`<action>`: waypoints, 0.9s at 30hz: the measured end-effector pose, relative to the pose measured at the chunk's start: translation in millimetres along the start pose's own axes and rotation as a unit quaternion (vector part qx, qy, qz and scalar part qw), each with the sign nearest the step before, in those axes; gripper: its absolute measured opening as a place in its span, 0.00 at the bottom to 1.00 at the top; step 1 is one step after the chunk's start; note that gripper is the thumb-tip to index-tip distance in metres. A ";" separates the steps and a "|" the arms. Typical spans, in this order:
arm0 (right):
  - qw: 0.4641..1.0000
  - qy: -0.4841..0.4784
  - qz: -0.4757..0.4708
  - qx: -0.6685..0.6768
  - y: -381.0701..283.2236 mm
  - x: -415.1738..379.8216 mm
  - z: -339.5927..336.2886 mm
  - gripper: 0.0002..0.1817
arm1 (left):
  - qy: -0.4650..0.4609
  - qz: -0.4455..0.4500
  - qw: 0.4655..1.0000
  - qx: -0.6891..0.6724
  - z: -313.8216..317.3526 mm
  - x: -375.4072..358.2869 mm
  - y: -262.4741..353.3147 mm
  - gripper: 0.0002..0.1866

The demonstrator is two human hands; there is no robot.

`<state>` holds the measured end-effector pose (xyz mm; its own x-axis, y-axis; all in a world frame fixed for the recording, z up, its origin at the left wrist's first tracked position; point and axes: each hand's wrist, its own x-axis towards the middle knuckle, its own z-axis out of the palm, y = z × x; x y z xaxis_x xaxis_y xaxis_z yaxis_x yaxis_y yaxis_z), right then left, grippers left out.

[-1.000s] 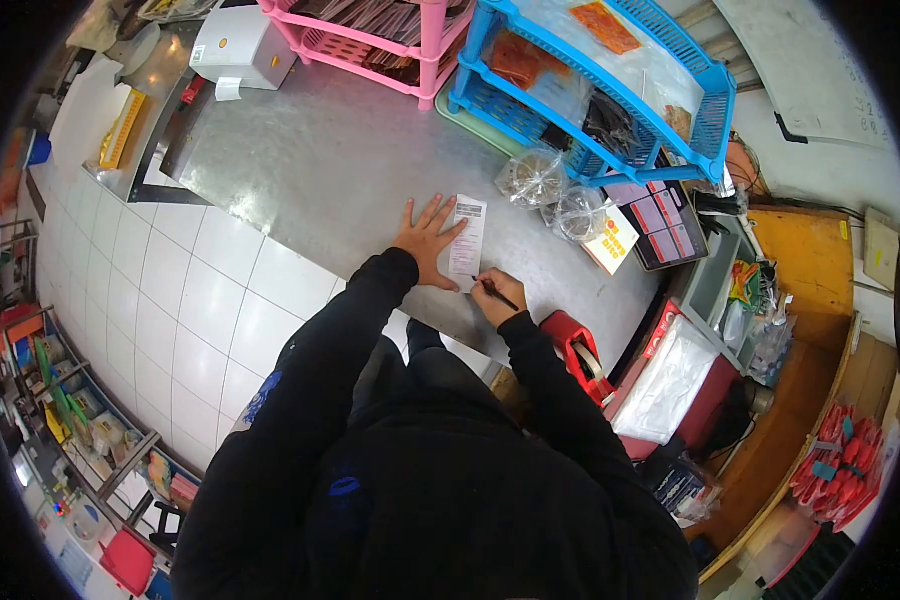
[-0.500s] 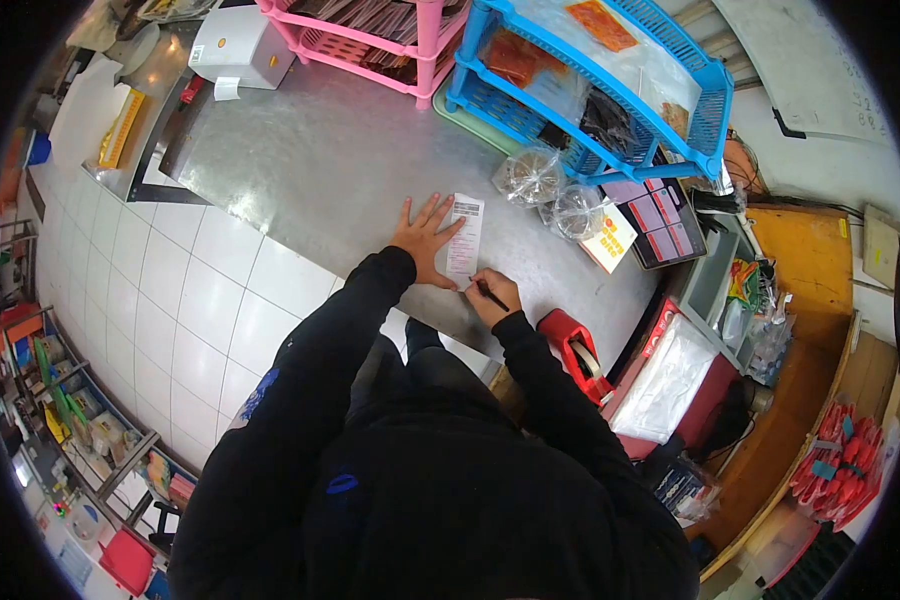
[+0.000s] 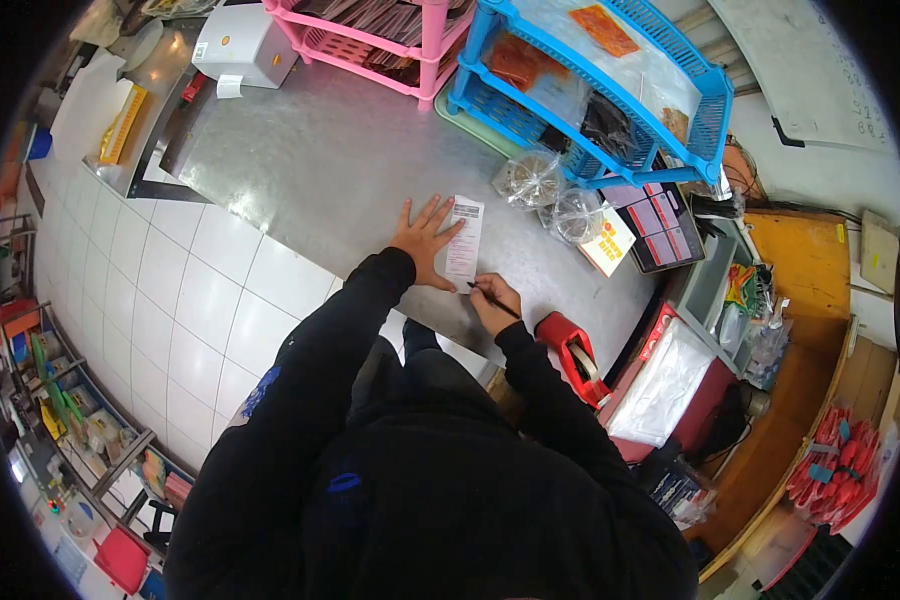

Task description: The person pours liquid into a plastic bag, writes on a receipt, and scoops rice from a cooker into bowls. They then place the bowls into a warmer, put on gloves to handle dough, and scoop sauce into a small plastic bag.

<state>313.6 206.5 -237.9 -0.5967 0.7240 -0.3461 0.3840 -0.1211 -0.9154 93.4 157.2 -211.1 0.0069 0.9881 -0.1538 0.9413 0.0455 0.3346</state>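
Observation:
A narrow printed receipt (image 3: 465,245) lies flat on the steel table (image 3: 300,150). My left hand (image 3: 427,243) rests with its fingers spread, the fingertips and thumb along the paper's left side. In my right hand (image 3: 497,303) I grip a dark pen (image 3: 490,297), its tip at the lower end of the receipt. Just right of my right forearm stands a red tape dispenser (image 3: 573,358) with a roll of tape. What is printed or written on the slip is too small to read.
Beyond my hands stand a pink rack (image 3: 425,60) and a blue tiered rack (image 3: 580,95) with packets. Two clear bags (image 3: 528,178) lie beside a yellow-and-white card (image 3: 607,242) and a tablet-like screen (image 3: 660,228). A white label printer (image 3: 245,48) sits at far left.
My right hand has shifted very slightly and the pen leans more to the right. My left hand and the receipt stay in place.

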 end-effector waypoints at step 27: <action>0.994 -0.034 -0.058 -0.084 -22.9 76.0 3.8 0.07 | -0.009 -0.013 1.000 -0.006 -0.9 1.4 0.5 0.64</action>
<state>256.8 261.7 -244.0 -0.6879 0.6782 -0.2587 0.4193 0.0803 -0.9043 93.6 158.8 -210.3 -0.0125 0.9838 -0.1790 0.9373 0.0738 0.3405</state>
